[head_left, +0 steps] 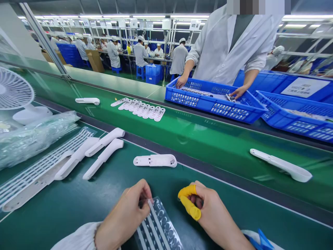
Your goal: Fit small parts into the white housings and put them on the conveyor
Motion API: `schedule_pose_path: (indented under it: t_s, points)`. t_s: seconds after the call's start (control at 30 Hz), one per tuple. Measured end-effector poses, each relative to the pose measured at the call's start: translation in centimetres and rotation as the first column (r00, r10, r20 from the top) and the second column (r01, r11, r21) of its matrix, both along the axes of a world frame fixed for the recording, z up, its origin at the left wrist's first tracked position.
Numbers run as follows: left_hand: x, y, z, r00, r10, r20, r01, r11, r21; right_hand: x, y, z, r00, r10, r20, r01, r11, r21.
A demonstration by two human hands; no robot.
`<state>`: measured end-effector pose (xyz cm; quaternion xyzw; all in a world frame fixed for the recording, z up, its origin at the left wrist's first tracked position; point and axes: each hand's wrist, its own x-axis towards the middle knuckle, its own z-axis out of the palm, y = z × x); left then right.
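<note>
My left hand [127,213] pinches the top edge of a clear film sheet [158,227] that carries rows of small round stickers, held low over the green mat. My right hand [210,215] is curled close beside it, with yellow finger cots on thumb and forefinger pressed together; whether a sticker sits between them I cannot make out. A white plastic shell half [155,160] lies open-side up just beyond my hands. Three white handle-shaped housings [104,152] lie to the left.
A conveyor belt [197,132] carries a white housing [282,169], another housing [87,100] and a row of keypad strips [140,109]. Across it a person in a white coat reaches into a blue crate [215,100]. A fan [15,93] and plastic bags [31,137] stand left.
</note>
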<state>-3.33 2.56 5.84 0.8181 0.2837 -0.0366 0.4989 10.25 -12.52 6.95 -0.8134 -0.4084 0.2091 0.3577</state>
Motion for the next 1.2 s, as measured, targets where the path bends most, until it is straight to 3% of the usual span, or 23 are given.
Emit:
schedule_pose_path:
  t_s: [0.1, 0.2, 0.3, 0.43, 0.53, 0.67, 0.73, 0.8, 0.93, 1.07, 1.2]
  points:
    - [-0.4, 1.4, 0.4, 1.000, 0.003, 0.022, -0.009, 0.966, 0.257, 0.6, -0.1, 0.3, 1.000, -0.024, -0.010, 0.024, 0.998, 0.053]
    - [0.2, 2.9, -0.3, 0.978, 0.065, 0.198, -0.151, 0.874, 0.462, 1.0, -0.2, 0.6, 0.998, -0.056, -0.042, 0.060, 0.993, 0.098]
    - [1.4, 4.1, -1.7, 0.955, 0.054, 0.290, -0.216, 0.798, 0.562, 1.4, -0.3, 1.0, 0.997, -0.062, -0.055, 0.069, 0.989, 0.132]
    - [2.2, 4.5, -2.5, 0.951, 0.030, 0.309, -0.198, 0.825, 0.530, 2.0, -0.3, 1.3, 0.997, -0.064, -0.030, 0.068, 0.986, 0.155]
    - [2.0, 3.6, -1.5, 0.937, 0.004, 0.348, -0.179, 0.863, 0.473, 2.4, -0.6, 1.5, 0.996, -0.077, 0.043, 0.066, 0.976, 0.207]
    - [1.7, 1.2, 0.2, 0.895, -0.051, 0.444, -0.088, 0.954, 0.285, 2.8, -1.8, 1.8, 0.978, -0.045, 0.206, -0.008, 0.969, 0.246]
    - [1.6, -0.1, 0.6, 0.878, -0.088, 0.470, -0.016, 0.977, 0.212, 2.8, -2.7, 1.8, 0.968, -0.001, 0.252, -0.037, 0.988, 0.147]
    - [1.5, -1.1, 0.7, 0.874, -0.124, 0.469, 0.036, 0.981, 0.192, 2.8, -3.5, 1.6, 0.962, 0.077, 0.263, -0.071, 0.997, -0.033]
    - [1.2, -2.3, 0.7, 0.864, -0.184, 0.469, 0.117, 0.979, 0.170, 2.5, -4.6, 1.0, 0.941, 0.169, 0.292, -0.064, 0.939, -0.338]
    - [0.8, -2.7, 0.3, 0.848, -0.182, 0.497, 0.127, 0.982, 0.143, 1.9, -5.1, 0.4, 0.936, 0.172, 0.308, -0.023, 0.902, -0.432]
    - [0.6, -2.8, 0.1, 0.838, -0.175, 0.516, 0.114, 0.982, 0.148, 1.5, -5.3, 0.4, 0.965, 0.136, 0.223, -0.032, 0.908, -0.418]
